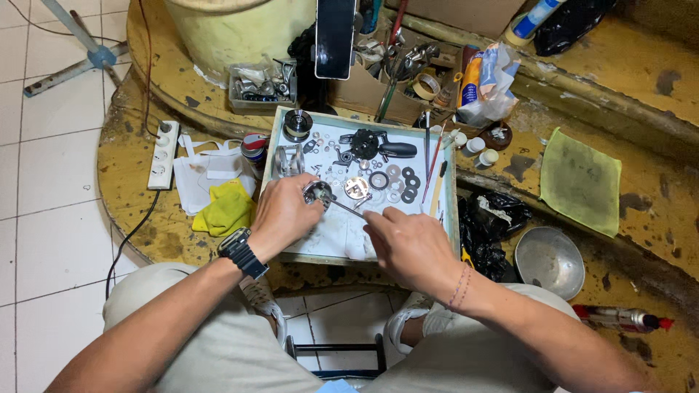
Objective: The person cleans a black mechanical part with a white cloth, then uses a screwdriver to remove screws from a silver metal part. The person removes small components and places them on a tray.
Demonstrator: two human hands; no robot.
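Metal part (pixel 318 192), round, gripped in the closed fingers of the left hand (pixel 282 212) above the white tray (pixel 331 233); right hand (pixel 409 244) pinches a thin tool (pixel 344 208), apparently a pick, its tip touching the part. Washers (pixel 402 183) lie just beyond.

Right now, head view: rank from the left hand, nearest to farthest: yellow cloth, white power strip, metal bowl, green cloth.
From the left hand:
1. Yellow cloth, just to its left on the bench.
2. White power strip, further left at the bench edge.
3. Metal bowl, right of the tray, past the right hand.
4. Green cloth, farthest right, above the bowl.
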